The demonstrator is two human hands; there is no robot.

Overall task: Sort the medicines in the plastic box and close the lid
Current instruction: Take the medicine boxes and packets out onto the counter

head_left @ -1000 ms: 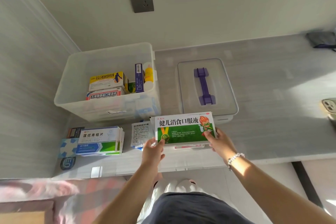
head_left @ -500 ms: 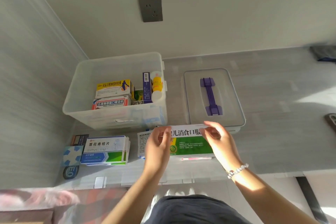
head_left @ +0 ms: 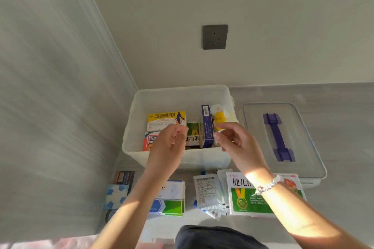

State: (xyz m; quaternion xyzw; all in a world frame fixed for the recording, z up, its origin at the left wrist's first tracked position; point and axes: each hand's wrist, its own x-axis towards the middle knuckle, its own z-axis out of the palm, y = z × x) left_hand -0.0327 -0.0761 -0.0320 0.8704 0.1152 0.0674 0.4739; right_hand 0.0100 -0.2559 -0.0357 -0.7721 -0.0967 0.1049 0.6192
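Both our hands hover over the plastic box (head_left: 178,95), left hand (head_left: 169,143) and right hand (head_left: 235,143) loosely curled w/ nothing in them. Risk, we reckon: knocking the upright blue box (head_left: 206,125) or yellow bottle (head_left: 219,119) over while reaching in. Several medicine packs (head_left: 238,194) are left outside; lid (head_left: 303,133) lies beside the box. Grey countertop (head_left: 334,107), room corner, wall socket (head_left: 215,37) above

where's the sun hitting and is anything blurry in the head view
Head view: hard sunlight falls across the right forearm and the left forearm; the left wall panel is streaked with motion blur; wide-angle distortion bends the wall edges.
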